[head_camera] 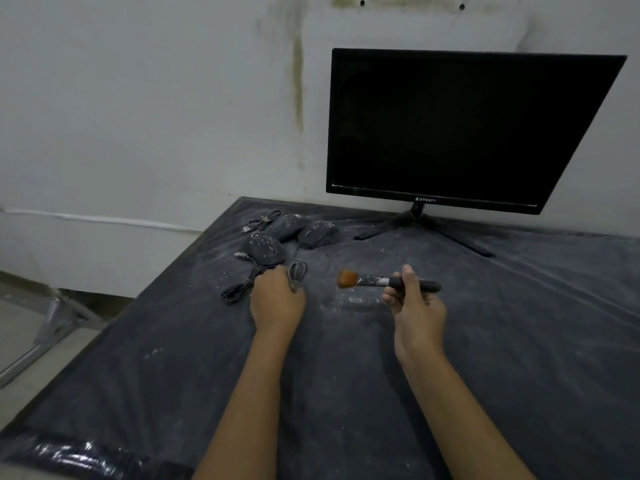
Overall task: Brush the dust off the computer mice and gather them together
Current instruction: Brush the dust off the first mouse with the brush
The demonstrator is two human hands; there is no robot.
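This is a bare, makeshift computer desk in a plain room. A black-screened monitor (460, 126) stands on a dark, plastic-covered surface (519, 341) set against a stained white wall (138, 116).

A black flat-screen monitor (467, 126) with a thin dark bezel stands at 1 o'clock in the view, at the far edge of the dark, plastic-covered worktop (519, 306). The word "QWERTY" (428, 200) is printed in small pale capitals on the middle of its lower bezel, at 6 o'clock of the screen. A small pale logo mark sits just to the left of the word, too small to make out. The lettering lies directly above the neck of the black splayed-leg stand (420, 216). Any marking on the dusty black computer mice (265, 249) at 11 o'clock is too small and powdered to tell.
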